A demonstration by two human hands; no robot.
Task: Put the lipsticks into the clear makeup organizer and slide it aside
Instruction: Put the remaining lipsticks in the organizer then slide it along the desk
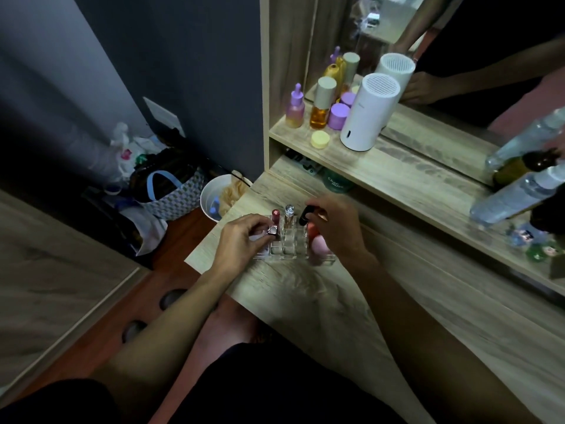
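Wood-grain desk set against a dark grey wall, with a raised shelf and a mirror behind it. The clear makeup organizer stands near the desk's left front corner, close to the left edge. Left hand: fingers closed on a square-capped lipstick, held at a cell on the organizer's left side. Right hand: fingers closed on a black lipstick, tilted above the back row. A red lipstick and a clear-capped lipstick stand upright in back cells; pink makeup sponges fill the right section. On the shelf stand a white cylindrical appliance, an amber bottle, a purple dropper bottle, a purple jar and a yellow jar. Bare desk surface lies in front of and to the right of the organizer. Beyond the left edge, on the floor, a white bucket and a patterned bag.
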